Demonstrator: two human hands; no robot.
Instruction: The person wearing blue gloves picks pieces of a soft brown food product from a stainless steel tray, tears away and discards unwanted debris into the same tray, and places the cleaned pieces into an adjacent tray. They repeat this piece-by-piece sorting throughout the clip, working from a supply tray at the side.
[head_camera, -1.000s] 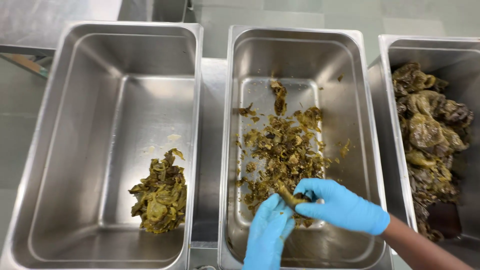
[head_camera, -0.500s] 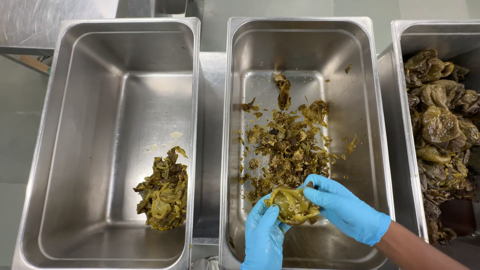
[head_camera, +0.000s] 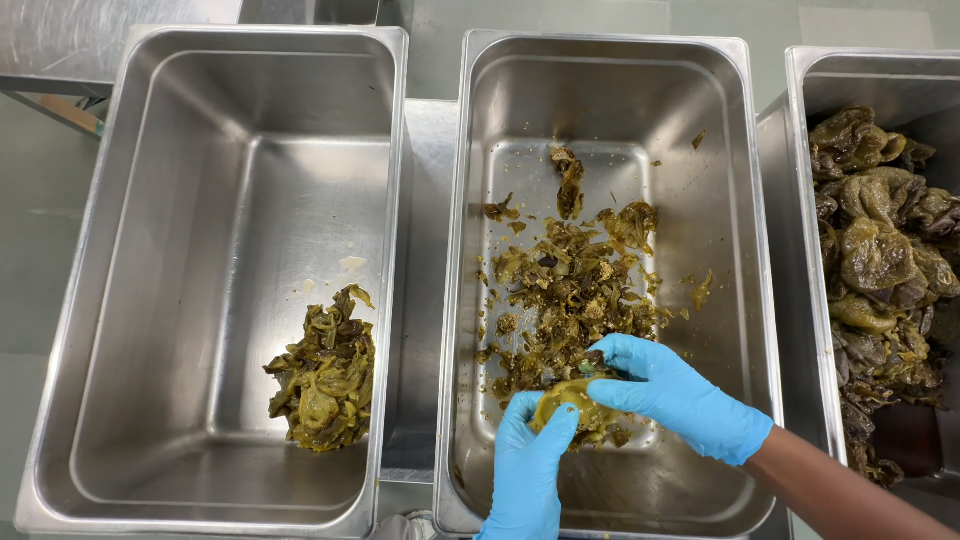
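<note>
Both hands' (head_camera: 600, 420) grip seemingly around pepper (head_camera: 572, 402)

A commercial kitchen's prep area: three deep stainless steel pans (head_camera: 420, 250) stand side by side on a steel counter (head_camera: 428, 130), cooked greens (head_camera: 325, 375) inside, handled with blue-gloved hands (head_camera: 680, 395).

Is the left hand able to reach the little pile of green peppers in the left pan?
Probably yes. The left hand is in the middle pan, pressed to a soft pepper. The pile of cleaned peppers lies uncovered in the open left pan; only the pan rims stand between.
</note>
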